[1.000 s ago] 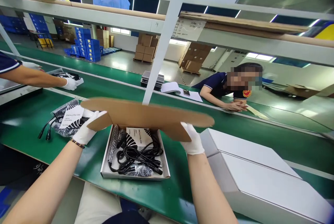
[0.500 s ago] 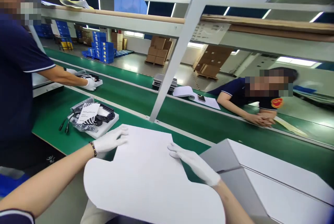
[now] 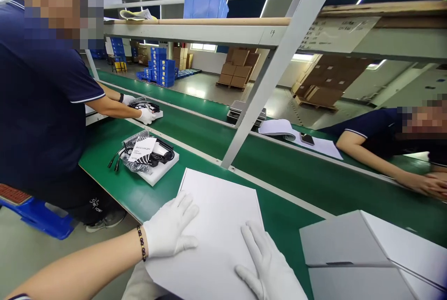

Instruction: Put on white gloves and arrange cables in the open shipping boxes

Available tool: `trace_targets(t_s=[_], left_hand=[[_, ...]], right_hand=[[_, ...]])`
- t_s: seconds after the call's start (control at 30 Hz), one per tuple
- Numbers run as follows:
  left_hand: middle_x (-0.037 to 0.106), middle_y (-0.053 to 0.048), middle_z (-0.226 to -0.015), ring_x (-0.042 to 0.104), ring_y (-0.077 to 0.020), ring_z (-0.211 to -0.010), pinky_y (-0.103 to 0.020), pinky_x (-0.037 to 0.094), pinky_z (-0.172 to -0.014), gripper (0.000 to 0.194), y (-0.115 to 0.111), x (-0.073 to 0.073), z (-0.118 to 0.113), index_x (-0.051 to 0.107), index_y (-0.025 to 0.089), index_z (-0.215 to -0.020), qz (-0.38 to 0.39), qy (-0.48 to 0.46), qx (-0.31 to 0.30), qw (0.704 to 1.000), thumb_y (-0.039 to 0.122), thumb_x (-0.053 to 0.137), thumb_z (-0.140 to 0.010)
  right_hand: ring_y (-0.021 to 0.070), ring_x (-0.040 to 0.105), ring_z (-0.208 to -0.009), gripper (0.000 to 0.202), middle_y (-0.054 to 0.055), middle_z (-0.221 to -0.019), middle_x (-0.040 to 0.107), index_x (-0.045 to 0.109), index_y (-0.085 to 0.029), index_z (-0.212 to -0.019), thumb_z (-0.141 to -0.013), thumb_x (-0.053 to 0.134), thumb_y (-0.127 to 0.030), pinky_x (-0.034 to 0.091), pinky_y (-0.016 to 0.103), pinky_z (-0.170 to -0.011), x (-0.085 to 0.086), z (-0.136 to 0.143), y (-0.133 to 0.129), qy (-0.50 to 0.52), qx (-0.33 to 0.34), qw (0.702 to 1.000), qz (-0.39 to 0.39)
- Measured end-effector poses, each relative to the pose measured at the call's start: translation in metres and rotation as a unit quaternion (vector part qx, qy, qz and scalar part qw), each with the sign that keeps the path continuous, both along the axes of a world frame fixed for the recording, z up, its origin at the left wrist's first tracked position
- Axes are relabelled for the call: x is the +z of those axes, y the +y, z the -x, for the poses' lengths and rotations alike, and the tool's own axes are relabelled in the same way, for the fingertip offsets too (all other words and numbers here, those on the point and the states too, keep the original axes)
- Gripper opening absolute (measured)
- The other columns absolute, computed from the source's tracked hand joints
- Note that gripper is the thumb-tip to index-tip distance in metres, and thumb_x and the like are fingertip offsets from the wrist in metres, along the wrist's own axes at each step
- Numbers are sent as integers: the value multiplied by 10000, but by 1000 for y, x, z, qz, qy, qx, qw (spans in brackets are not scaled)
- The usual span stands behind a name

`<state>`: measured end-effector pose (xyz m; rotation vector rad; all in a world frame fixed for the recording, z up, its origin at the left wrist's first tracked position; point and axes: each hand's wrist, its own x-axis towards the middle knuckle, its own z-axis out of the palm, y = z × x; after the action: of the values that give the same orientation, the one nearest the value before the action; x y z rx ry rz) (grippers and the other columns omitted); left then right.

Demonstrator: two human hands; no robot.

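Observation:
A white cardboard box piece (image 3: 220, 211) lies in front of me, its far end over the green table and its near part running out of the picture at the bottom. My left hand (image 3: 172, 225), in a white glove, rests flat on its left side with fingers spread. On the right side, my gloved right hand (image 3: 267, 260) also lies on the cardboard, fingers stretched out and apart. Beyond my left hand sits a white tray (image 3: 164, 173) bearing black cables (image 3: 164, 151), a clear plastic bag and a printed instruction leaflet (image 3: 142, 149).
Two white boxes (image 3: 344, 239) are stacked at the right. A metal post (image 3: 265, 81) rises from the table beside the green conveyor belt (image 3: 300, 174). At the left, a co-worker (image 3: 45, 95) handles another cable-filled tray. Another person (image 3: 370, 127) leans on the far side.
My hands have moved from the cardboard's far side edges onto its face, nearer to me. Its wide rounded flaps no longer show. My view has turned left.

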<state>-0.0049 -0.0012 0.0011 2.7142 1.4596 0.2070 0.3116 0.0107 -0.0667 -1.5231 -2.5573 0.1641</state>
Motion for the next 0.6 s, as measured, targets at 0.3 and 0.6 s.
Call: trace_targets(t_s=[0.3, 0.6], left_hand=[[341, -193, -1448, 199, -433, -1361, -568, 303, -1035, 928, 29, -7, -16, 392, 162, -1402, -20, 42, 11, 999, 810, 380, -739], [362, -156, -1437, 254, -395, -1328, -491, 373, -970, 919, 121, -10, -35, 399, 205, -1384, -84, 61, 25, 994, 708, 646, -656]], right_hand=[[358, 352, -1342, 753, 65, -1506, 334, 366, -236, -1452, -821, 442, -640, 479, 495, -966, -18, 0, 26, -9, -32, 999, -41], [380, 331, -1309, 762, 194, -1383, 430, 420, -107, -1369, -679, 640, -346, 330, 515, -1046, 13, 38, 96, -21, -84, 987, -136]])
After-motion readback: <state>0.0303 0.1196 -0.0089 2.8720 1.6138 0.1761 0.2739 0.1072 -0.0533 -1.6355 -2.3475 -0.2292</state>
